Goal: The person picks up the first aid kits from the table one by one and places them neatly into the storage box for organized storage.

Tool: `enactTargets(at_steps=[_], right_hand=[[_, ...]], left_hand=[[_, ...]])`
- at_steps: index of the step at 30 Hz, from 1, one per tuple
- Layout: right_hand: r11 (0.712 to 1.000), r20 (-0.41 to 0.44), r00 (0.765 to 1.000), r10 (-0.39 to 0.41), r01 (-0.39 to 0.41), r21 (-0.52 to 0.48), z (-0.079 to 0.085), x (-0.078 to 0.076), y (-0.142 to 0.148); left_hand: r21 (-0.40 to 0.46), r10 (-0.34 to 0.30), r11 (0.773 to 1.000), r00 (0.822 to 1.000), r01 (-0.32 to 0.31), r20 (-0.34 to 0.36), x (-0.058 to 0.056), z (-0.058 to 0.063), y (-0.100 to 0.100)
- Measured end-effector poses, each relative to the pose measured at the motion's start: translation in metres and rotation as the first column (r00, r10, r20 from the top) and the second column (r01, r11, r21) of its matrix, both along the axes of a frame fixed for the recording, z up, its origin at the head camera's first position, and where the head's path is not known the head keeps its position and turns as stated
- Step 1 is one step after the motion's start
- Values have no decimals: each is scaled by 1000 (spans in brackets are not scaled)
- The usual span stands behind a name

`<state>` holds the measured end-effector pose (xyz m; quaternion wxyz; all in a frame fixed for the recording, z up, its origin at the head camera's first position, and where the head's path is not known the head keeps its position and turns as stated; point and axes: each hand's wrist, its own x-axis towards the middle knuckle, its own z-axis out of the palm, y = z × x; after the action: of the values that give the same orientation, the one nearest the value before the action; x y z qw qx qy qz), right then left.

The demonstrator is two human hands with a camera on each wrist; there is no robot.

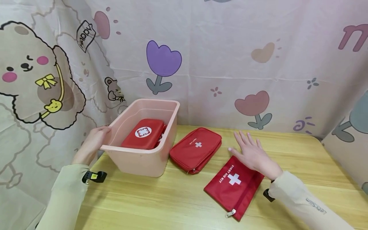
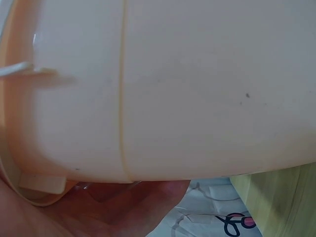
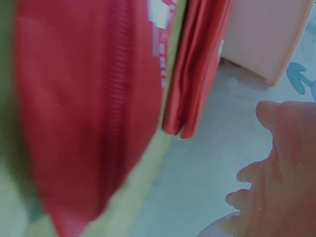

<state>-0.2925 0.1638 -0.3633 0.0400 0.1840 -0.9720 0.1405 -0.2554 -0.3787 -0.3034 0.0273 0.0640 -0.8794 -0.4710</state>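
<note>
On the left of the table stands a pink plastic bin (image 1: pixel 138 162). My left hand (image 1: pixel 92 143) grips its left rim, seen beneath the bin's lip in the left wrist view. Inside the bin lies a red case (image 1: pixel 133 138) with a white round emblem, partly covering another red item. My right hand (image 1: pixel 255 157), fingers straight and spread, is over the upper right corner of a flat red zip pouch (image 1: pixel 222 191) marked FIRST AID KIT; whether it touches the pouch I cannot tell. In the right wrist view that pouch (image 3: pixel 64 98) looks close and blurred.
Between bin and flat pouch lies a thicker red first aid bag (image 1: pixel 187 153) with a white cross, close beside the bin. The wooden table (image 1: pixel 161 207) meets a patterned cloth (image 1: pixel 207 105) at the back. More cloth hangs on the left.
</note>
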Motion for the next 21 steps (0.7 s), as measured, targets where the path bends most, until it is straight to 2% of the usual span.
enactTargets(at_steps=[7, 12, 17, 21], right_hand=[[1000, 3, 1000, 10, -10, 3, -17, 15, 6], [1000, -11, 1000, 9, -9, 6, -30, 32, 7], [999, 34, 999, -22, 21, 27, -48, 53, 5], [998, 64, 997, -44, 42, 36, -54, 61, 5]], left_hand=[[9, 3, 1000, 1000, -3, 5, 3, -2, -2], [9, 11, 1000, 1000, -11, -9, 3, -4, -2], [9, 4, 1000, 1000, -4, 1, 2, -4, -3], [14, -1, 1000, 1000, 1, 4, 0, -2, -4]])
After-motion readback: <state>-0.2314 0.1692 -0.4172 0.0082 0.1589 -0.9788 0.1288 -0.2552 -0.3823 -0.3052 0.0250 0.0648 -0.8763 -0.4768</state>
